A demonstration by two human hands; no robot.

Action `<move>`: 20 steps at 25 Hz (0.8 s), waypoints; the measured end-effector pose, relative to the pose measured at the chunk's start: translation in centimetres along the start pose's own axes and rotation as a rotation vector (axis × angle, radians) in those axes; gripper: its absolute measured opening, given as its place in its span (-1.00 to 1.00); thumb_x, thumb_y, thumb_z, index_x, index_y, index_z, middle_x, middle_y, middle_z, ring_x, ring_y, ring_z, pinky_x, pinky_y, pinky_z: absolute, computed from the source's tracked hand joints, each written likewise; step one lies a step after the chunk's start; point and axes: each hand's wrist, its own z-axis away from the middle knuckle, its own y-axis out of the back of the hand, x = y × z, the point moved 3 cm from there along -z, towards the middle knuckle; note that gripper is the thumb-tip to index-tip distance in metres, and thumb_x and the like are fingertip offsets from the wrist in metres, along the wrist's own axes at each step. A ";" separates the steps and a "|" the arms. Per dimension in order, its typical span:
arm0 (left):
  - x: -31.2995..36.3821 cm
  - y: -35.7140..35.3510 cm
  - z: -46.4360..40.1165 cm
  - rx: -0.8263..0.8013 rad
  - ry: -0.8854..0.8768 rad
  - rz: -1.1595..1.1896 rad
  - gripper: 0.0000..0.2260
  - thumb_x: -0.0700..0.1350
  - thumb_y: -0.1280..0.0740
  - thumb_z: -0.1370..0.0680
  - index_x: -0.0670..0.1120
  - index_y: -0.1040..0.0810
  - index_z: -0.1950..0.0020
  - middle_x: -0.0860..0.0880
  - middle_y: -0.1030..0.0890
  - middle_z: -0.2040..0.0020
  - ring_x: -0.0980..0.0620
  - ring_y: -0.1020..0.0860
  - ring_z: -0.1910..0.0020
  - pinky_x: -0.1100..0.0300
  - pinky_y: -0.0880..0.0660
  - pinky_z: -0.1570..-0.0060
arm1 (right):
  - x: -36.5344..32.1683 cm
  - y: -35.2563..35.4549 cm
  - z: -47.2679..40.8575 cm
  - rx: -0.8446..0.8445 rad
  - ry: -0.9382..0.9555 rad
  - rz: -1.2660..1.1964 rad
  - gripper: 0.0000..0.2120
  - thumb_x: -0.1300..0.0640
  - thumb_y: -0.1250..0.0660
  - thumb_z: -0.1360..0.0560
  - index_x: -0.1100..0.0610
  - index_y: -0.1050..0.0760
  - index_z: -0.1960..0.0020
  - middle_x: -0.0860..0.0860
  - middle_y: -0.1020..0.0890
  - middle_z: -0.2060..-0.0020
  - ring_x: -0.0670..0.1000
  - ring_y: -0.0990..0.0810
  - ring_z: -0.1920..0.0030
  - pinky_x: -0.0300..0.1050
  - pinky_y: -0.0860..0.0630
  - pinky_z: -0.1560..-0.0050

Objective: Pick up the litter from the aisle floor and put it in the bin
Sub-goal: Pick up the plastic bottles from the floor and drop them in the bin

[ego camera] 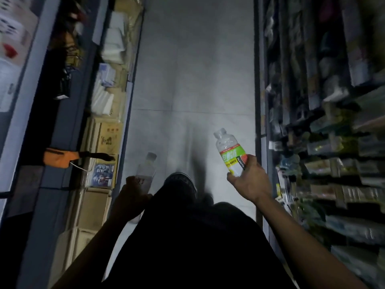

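the right hand (249, 178) grips the lower half of a clear plastic bottle with a green label (230, 152), fingers curled round it, the cap end tilted up and away toward the far left. the left hand (133, 191) is dim and blurred; its fingers curl round the base of a second, paler plastic bottle (146, 170), whose neck points far. both bottles are held above the grey tiled aisle floor (193, 80), one at each side of the person's dark-clothed leg and shoe (181, 184) in the middle near part of the scene. at the left stand stacked cardboard boxes (98, 203) and white packets along a shelf, with an orange item (59, 157) hanging beside them. at the right runs shelving (325, 126) crowded with blurred goods.
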 end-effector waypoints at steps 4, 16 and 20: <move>4.3 3.3 -5.5 0.044 0.075 0.095 -0.27 0.01 -0.54 -0.34 -0.13 -0.26 -0.38 -0.12 -0.52 -0.14 -0.12 -0.51 -0.04 0.03 -0.42 0.04 | -7.6 2.9 -10.5 -0.001 0.107 0.033 -0.32 -0.23 -0.46 -0.31 0.01 -0.30 -0.29 0.07 -0.60 -0.11 0.22 -0.63 -0.01 0.06 -0.58 0.05; 33.4 19.5 -30.6 0.104 -0.131 -0.057 -0.28 -0.08 -0.53 -0.39 -0.15 -0.26 -0.44 -0.16 -0.53 -0.25 -0.20 -0.53 -0.15 0.06 -0.36 0.03 | -17.3 13.1 -32.6 0.074 -0.108 0.055 -0.21 -0.32 -0.50 -0.34 0.04 -0.26 -0.36 0.19 -0.66 -0.08 0.27 -0.66 -0.05 0.13 -0.60 -0.02; 44.3 22.7 -38.6 0.102 -0.268 -0.112 -0.29 -0.02 -0.51 -0.39 -0.12 -0.25 -0.44 -0.10 -0.50 -0.21 -0.05 -0.46 -0.03 0.05 -0.41 0.04 | -17.7 16.3 -40.0 0.129 -0.211 -0.021 -0.21 -0.27 -0.51 -0.34 0.03 -0.25 -0.38 0.22 -0.68 -0.06 0.31 -0.66 -0.07 0.13 -0.56 -0.01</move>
